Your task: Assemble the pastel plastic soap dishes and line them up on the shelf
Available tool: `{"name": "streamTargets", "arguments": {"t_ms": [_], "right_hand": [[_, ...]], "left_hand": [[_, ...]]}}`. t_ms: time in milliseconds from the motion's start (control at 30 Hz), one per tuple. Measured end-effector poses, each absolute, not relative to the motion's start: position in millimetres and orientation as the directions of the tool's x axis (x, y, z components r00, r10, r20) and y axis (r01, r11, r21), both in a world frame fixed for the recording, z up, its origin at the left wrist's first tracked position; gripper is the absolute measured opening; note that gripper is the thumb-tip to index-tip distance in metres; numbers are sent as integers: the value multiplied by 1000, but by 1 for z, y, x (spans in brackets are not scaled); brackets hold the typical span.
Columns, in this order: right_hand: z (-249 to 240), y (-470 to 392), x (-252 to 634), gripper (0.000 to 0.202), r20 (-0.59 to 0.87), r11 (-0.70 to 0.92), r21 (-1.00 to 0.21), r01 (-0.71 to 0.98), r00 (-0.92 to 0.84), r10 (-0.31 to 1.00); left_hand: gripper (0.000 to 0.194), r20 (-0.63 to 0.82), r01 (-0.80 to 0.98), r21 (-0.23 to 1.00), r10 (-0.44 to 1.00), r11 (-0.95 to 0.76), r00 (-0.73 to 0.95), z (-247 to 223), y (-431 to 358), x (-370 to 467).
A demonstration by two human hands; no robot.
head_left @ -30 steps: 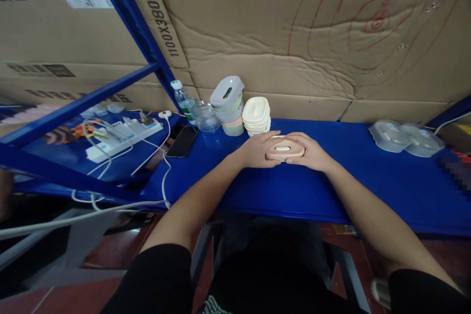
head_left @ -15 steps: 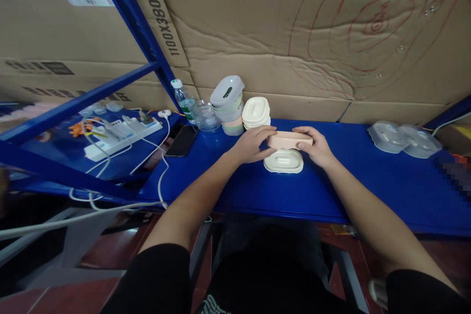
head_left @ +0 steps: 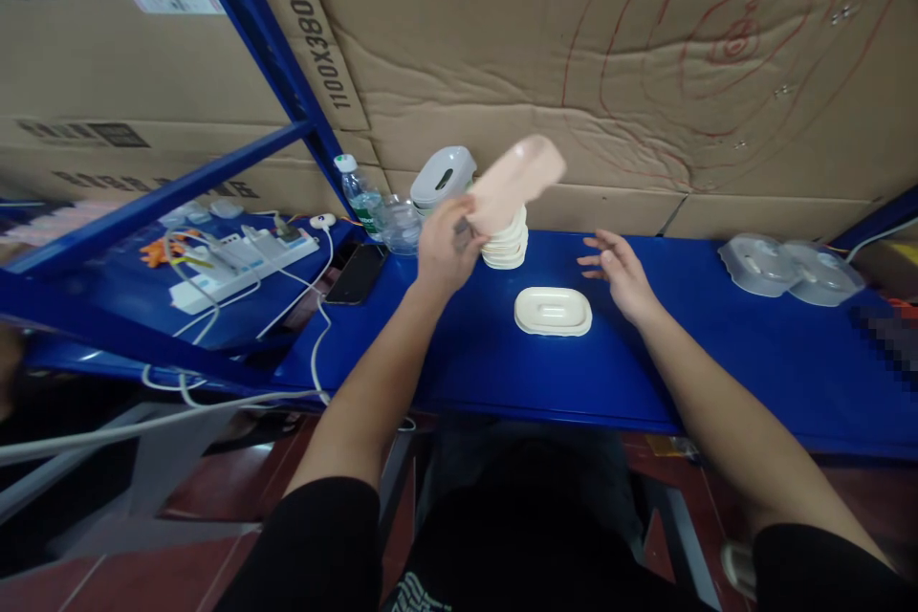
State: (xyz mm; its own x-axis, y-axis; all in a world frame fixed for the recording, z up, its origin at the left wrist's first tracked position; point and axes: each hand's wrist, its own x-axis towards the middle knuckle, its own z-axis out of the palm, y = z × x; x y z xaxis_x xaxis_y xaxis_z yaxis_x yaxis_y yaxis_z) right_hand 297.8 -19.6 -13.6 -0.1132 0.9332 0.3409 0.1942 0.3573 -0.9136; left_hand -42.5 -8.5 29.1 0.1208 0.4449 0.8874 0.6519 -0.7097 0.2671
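Raised over the back of the table, my left hand [head_left: 450, 244] grips one end of a pink plastic container [head_left: 517, 184], which is tilted and a little blurred. Behind it stands a stack of cream lids [head_left: 506, 249], partly covered by the container. To the left, a stack of containers topped by a grey lid [head_left: 443, 176] is mostly hidden by my left hand. My right hand [head_left: 622, 275] is open over the table with its fingers apart, holding nothing. A single cream lid [head_left: 553, 311] lies on the table between my forearms.
On the blue table [head_left: 488, 363], a water bottle [head_left: 360, 196], clear plastic cups [head_left: 402, 225] and a black phone [head_left: 357, 273] sit at the left. Two clear containers [head_left: 760, 265] stand at the right. A power strip [head_left: 229, 273] with cables lies beyond the blue frame. Cardboard [head_left: 574, 48] backs the table.
The pink container has gone up and left in my left hand and is now tilted. My right hand has let go of it and opened. The single cream lid has stayed put.
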Motion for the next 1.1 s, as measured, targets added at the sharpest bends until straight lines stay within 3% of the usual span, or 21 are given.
{"name": "streamTargets", "arguments": {"t_ms": [67, 167, 433, 733, 900, 1000, 1100], "right_hand": [[-18, -17, 297, 73, 331, 352, -905, 240, -124, 936], [-24, -17, 294, 71, 329, 358, -888, 287, -147, 933], [-23, -22, 289, 70, 343, 385, -857, 343, -180, 922], [-20, -25, 289, 70, 323, 387, -834, 393, -220, 920], [-6, -34, 299, 87, 283, 526, -626, 575, -462, 841], [-2, -40, 302, 104, 146, 590, -489, 642, -607, 781], [-3, -41, 302, 98, 79, 618, -411, 671, -649, 757]], "left_hand": [[68, 907, 706, 322, 418, -631, -41, 34, -2, -63], [66, 910, 743, 354, 392, -567, -135, 38, 9, -87], [69, 823, 724, 462, 551, -512, -135, 28, 32, -100], [79, 797, 702, 514, 577, -493, -178, 27, 29, -96], [70, 848, 756, 452, 490, -474, -199, 26, 18, -80], [58, 874, 761, 388, 469, -520, -126, 23, 6, -58], [42, 850, 693, 233, 489, -682, 195, 17, -6, -28]]}}
